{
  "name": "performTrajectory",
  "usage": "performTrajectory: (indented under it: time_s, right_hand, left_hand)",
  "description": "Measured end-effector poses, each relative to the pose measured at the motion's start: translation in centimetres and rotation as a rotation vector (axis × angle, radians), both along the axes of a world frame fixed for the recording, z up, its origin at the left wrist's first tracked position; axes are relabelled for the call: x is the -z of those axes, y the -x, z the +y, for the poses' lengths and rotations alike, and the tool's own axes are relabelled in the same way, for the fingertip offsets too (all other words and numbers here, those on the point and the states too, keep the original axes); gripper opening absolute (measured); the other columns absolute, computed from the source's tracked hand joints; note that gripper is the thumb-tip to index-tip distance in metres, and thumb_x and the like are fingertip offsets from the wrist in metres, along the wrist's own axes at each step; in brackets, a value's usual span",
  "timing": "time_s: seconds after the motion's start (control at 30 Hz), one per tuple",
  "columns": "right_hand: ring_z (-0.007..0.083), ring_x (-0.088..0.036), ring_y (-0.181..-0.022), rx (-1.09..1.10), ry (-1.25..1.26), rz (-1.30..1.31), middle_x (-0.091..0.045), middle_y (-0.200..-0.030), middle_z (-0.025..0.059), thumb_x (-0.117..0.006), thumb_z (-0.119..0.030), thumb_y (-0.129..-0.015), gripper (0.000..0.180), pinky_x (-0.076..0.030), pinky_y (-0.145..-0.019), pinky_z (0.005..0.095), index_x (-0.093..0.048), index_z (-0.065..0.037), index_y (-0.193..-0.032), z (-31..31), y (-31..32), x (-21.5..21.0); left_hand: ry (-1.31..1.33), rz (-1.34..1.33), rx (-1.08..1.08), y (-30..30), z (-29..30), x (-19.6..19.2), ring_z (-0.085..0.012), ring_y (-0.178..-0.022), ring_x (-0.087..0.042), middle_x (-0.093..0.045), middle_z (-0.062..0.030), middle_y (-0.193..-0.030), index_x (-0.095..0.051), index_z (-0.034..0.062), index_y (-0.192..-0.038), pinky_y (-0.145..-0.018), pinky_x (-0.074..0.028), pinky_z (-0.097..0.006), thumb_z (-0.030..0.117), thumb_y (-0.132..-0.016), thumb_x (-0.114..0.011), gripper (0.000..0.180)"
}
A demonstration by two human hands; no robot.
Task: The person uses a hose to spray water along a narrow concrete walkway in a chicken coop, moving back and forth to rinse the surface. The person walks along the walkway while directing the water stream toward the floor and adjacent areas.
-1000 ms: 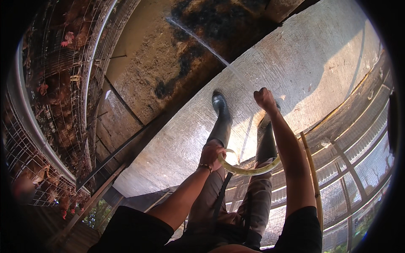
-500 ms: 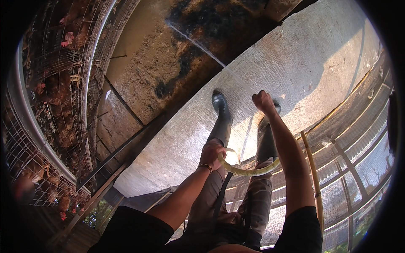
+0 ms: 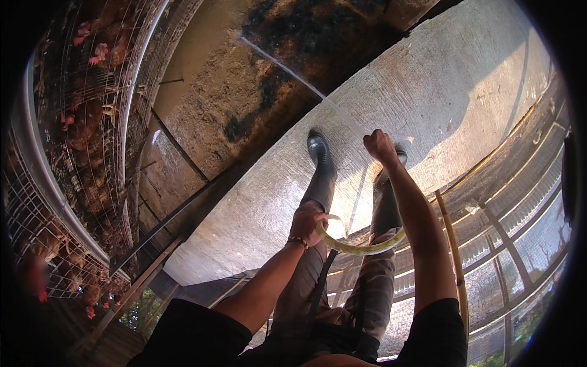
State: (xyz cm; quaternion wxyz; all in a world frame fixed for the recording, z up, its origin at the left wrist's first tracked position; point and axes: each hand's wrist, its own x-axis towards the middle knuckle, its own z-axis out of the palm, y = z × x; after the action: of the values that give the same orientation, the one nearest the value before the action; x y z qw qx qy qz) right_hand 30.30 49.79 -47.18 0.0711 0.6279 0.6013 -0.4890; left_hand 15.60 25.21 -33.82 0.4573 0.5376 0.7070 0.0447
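A pale yellow-green hose (image 3: 361, 249) bends in a loop between my two arms. My left hand (image 3: 309, 221), with a bracelet at the wrist, is wrapped round the hose in front of my left thigh. Farther forward, above my right boot, my right hand (image 3: 380, 146) is closed in a fist at the hose's outlet end, which the fingers hide. From that fist a thin jet of water (image 3: 287, 70) shoots to the far left, over the walkway's edge, and lands on the wet, dark muck (image 3: 260, 101) below.
I stand in dark rubber boots (image 3: 317, 148) on a raised concrete walkway (image 3: 434, 79). Wire cages (image 3: 92, 122) with brown hens line the left side. A bamboo pole (image 3: 451, 244) and mesh fencing (image 3: 501, 275) stand at the right. The walkway drops off along its left edge.
My right hand has shifted very slightly left and up, and the jet's landing point has moved a little left. Some hens have moved their heads. My left hand keeps its place.
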Motion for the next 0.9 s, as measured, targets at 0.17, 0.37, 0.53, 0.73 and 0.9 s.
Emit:
performTrajectory:
  time_s: [0.17, 0.37, 0.53, 0.73, 0.9]
  right_hand:
    - [0.0469, -0.052, -0.085, -0.005, -0.036, 0.022, -0.054, -0.083, 0.0332, -0.047, -0.026, -0.072, 0.034, -0.042, -0.075, 0.0477, -0.054, 0.007, -0.078, -0.1, -0.2, 0.6]
    - [0.0479, -0.053, -0.082, -0.010, -0.081, 0.000, -0.054, -0.081, 0.0328, -0.048, -0.027, -0.073, 0.034, -0.042, -0.072, 0.0494, -0.053, 0.007, -0.077, 0.3, -0.4, 1.5]
    - [0.0480, -0.051, -0.086, -0.013, -0.056, 0.036, -0.054, -0.084, 0.0334, -0.047, -0.026, -0.073, 0.034, -0.042, -0.074, 0.0495, -0.053, 0.007, -0.078, 1.0, -0.5, 1.4]
    - [0.0488, -0.051, -0.082, -0.022, -0.104, 0.026, -0.054, -0.082, 0.0332, -0.047, -0.025, -0.073, 0.033, -0.042, -0.073, 0.0497, -0.053, 0.007, -0.076, 1.6, -0.2, 0.6]
    - [0.0495, -0.051, -0.081, -0.051, -0.143, -0.003, -0.052, -0.080, 0.0343, -0.045, -0.022, -0.072, 0.031, -0.041, -0.072, 0.0505, -0.053, 0.008, -0.072, 2.4, -0.8, -1.6]
  left_hand:
    - [0.001, -0.027, -0.025, 0.1, -0.3, 0.2, -0.0242, -0.077, -0.058, -0.059, -0.0042, -0.074, -0.055, 0.0136, -0.067, -0.070, -0.044, -0.034, 0.015, -0.062, -0.061, 0.008]
    - [-0.018, 0.019, -0.012, 0.1, -0.6, -0.1, -0.0241, -0.080, -0.058, -0.060, -0.0039, -0.078, -0.057, 0.0135, -0.069, -0.073, -0.044, -0.034, 0.014, -0.060, -0.062, 0.011]
    - [-0.010, 0.023, -0.013, 0.2, -0.8, -0.9, -0.0225, -0.084, -0.058, -0.061, -0.0028, -0.082, -0.058, 0.0142, -0.070, -0.075, -0.044, -0.033, 0.013, -0.060, -0.063, 0.011]
    - [0.030, 0.012, -0.024, 0.1, -1.6, -1.1, -0.0228, -0.084, -0.058, -0.060, -0.0035, -0.082, -0.058, 0.0137, -0.069, -0.075, -0.045, -0.033, 0.012, -0.062, -0.062, 0.009]
    - [-0.094, 0.018, -0.094, -0.4, -2.7, -0.6, -0.0233, -0.084, -0.057, -0.060, -0.0032, -0.082, -0.058, 0.0134, -0.070, -0.074, -0.045, -0.034, 0.013, -0.062, -0.064, 0.010]
